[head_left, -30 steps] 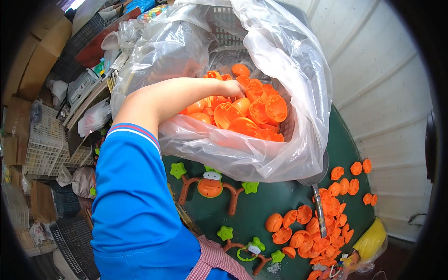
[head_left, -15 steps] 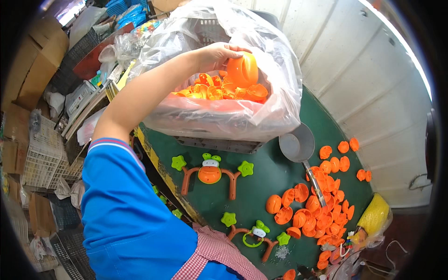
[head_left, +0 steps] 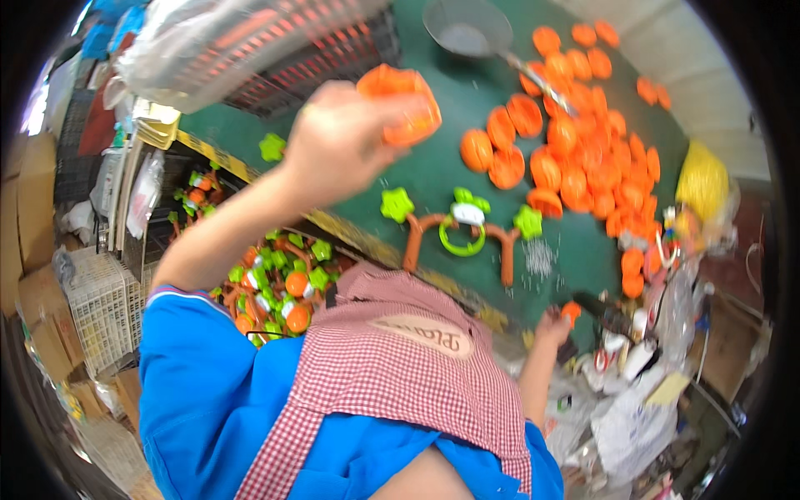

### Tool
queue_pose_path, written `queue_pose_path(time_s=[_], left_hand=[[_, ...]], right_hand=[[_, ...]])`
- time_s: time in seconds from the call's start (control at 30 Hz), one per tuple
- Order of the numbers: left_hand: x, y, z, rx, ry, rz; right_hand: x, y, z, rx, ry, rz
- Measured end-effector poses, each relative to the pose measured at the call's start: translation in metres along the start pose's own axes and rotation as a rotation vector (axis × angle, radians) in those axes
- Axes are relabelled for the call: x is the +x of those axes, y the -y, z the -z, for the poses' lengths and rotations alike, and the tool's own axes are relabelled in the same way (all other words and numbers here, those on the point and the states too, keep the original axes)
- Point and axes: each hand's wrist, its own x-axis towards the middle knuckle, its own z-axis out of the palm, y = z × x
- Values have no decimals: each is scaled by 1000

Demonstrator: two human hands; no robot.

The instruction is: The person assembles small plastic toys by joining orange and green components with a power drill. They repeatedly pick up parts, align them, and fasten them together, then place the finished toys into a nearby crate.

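Note:
My left hand (head_left: 333, 146), blurred, grips an orange rounded plastic shell (head_left: 408, 100) above the green table. Near the table's front edge, my right hand (head_left: 550, 325) is closed on a small orange piece (head_left: 571, 312), close to a dark tool-like object (head_left: 604, 312). Between the hands lies a brown forked toy part (head_left: 414, 243) with green stars at its ends and a green ring (head_left: 462, 242) in its middle. To its right are small pale bits (head_left: 540, 258), possibly screws. Many orange half shells (head_left: 575, 162) are heaped farther right.
A grey pan (head_left: 468, 33) with a metal handle stands behind the heap. A crate (head_left: 312, 62) lined with clear plastic is at the far left. Below the table edge, assembled toys (head_left: 283, 283) fill a container. A yellow bundle (head_left: 704, 179) and clutter lie at right.
My left hand has come out of the plastic-lined crate toward me with the orange shell. The view has swung down, and my right hand is now visible.

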Motion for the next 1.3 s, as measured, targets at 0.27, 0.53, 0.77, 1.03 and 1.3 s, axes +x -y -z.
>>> queue_pose_path(time_s=[0.27,0.53,0.77,1.03,1.3], left_hand=[[-116,-166,-194,-118,186,-303],[-133,-105,-223,-102,197,412],[-130,-53,-275,-438,547,1010],[-127,-56,-293,-940,554,1321],[-106,-59,-276,-1350,651,1419]], right_hand=[[-196,-81,-179,-473,516,-389],[-102,-82,-152,-1080,342,402],[-72,-103,-145,-1209,418,319],[-82,-85,-138,-1085,791,411],[-121,-89,-141,-1305,685,-446]])
